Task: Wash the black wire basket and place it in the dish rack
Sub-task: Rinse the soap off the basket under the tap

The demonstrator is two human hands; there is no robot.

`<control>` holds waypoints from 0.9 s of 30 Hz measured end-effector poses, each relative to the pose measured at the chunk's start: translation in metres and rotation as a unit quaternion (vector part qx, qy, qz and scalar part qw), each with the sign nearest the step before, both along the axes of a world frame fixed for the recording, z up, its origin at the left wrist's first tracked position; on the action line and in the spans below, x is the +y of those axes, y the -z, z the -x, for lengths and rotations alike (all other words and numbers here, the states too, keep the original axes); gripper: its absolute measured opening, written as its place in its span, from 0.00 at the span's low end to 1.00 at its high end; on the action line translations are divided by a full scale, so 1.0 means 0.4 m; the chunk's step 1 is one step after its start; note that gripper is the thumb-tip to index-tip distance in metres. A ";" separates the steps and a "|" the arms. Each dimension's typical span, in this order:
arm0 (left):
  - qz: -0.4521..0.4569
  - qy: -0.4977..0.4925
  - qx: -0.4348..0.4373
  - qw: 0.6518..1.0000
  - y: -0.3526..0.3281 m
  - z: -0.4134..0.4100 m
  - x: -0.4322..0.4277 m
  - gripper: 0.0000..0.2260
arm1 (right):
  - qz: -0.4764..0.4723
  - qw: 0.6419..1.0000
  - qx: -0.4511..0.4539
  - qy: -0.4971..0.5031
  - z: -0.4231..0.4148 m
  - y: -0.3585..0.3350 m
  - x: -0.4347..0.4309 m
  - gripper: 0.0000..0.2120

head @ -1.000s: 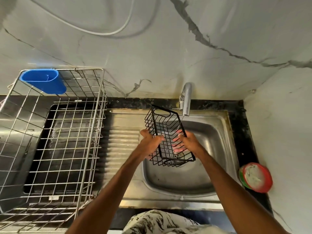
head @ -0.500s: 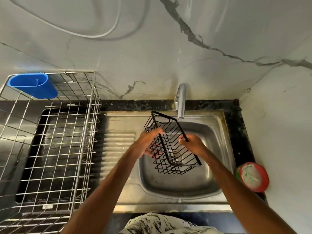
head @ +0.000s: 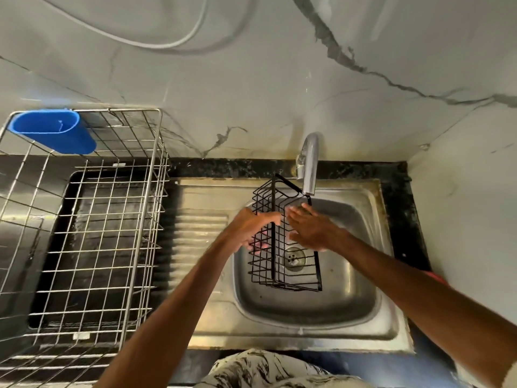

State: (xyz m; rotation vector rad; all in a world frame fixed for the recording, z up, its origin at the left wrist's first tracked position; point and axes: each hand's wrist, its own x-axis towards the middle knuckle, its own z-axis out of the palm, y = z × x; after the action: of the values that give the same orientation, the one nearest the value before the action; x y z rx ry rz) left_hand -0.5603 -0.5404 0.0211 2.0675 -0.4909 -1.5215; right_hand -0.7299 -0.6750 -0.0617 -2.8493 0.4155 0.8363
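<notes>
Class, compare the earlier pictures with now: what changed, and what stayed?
The black wire basket has turned further onto its side, edge-on. The right hand let go of its rim and now lies open against the wires. The left hand still grips it, over the sink under the tap; dish rack unchanged.

Dish rack (head: pixel 131 110) open on top; blue caddy (head: pixel 53 133) blocks its far-left corner. Drainboard (head: pixel 200 228) gives a passage (low, flat) to the sink (head: pixel 349 247); faucet (head: pixel 310 163) overhangs its far edge.

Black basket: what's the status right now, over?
Left grip holds basket by its side wall. Right grip flat, fingers straight, against the wires. Basket tilted over sink, under tap. Dish rack to the left, nothing blocking.
</notes>
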 end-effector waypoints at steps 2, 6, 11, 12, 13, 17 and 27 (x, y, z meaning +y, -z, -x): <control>0.012 0.001 -0.012 1.000 0.013 -0.003 -0.001 0.17 | 0.024 0.999 0.001 -0.036 0.027 -0.008 0.023 0.36; 0.011 0.002 -0.022 1.000 0.044 -0.004 0.010 0.24 | -0.002 0.998 0.015 -0.068 0.084 -0.026 0.060 0.33; 0.058 -0.019 -0.047 0.997 0.100 -0.011 0.023 0.51 | 0.032 0.965 0.007 -0.260 0.195 0.027 0.090 0.20; 0.069 -0.024 -0.048 0.996 0.092 -0.013 0.021 0.51 | 0.040 0.964 -0.006 -0.262 0.193 0.031 0.081 0.20; 0.079 -0.026 -0.046 0.996 0.072 -0.013 0.018 0.51 | 0.045 0.967 -0.010 -0.249 0.179 0.027 0.064 0.21; 0.067 0.010 -0.073 0.995 0.035 -0.017 0.011 0.53 | 0.084 0.992 -0.022 -0.092 0.046 -0.019 -0.025 0.36; 0.114 0.040 -0.137 0.983 0.047 -0.015 0.025 0.49 | 0.094 0.995 -0.028 -0.034 0.039 0.017 0.082 0.36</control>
State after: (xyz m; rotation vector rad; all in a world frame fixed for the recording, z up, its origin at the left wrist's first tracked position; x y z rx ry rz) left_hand -0.5541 -0.5305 0.0023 2.1033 -0.8203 -1.1655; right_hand -0.7454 -0.6421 -0.0686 -3.0674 0.4137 0.7656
